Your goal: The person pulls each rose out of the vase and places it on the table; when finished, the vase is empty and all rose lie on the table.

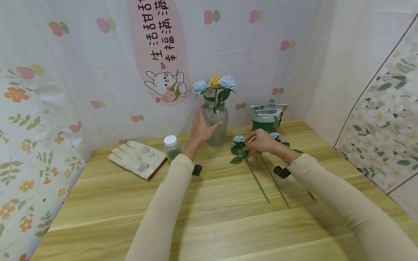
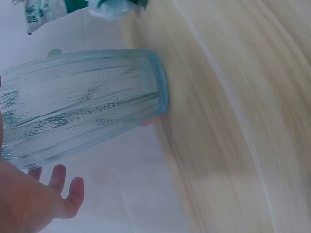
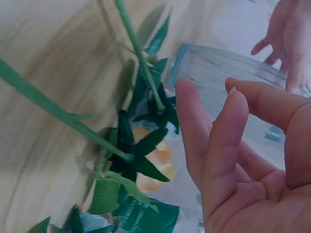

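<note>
A ribbed clear glass vase [image 1: 216, 125] stands upright at the back of the table, holding two light blue roses [image 1: 227, 82] and a yellow rose [image 1: 215, 82]. My left hand [image 1: 203, 127] is around its left side, thumb across the front; in the left wrist view some fingers [image 2: 73, 196] hang loose, apart from the glass. My right hand [image 1: 261, 141] is over roses lying on the table, with a gap between thumb and fingertips and nothing in it. A blue rose [image 1: 238, 139] lies left of that hand, another blue rose [image 1: 275, 136] behind it. The right wrist view shows a peach rose [image 3: 155, 162].
A white-and-green bag [image 1: 266, 117] with a clip stands against the back curtain, behind the right hand. A white-capped jar [image 1: 171, 148] and a white work glove [image 1: 138, 157] lie to the left of the vase. Green stems [image 1: 259, 185] point toward the front.
</note>
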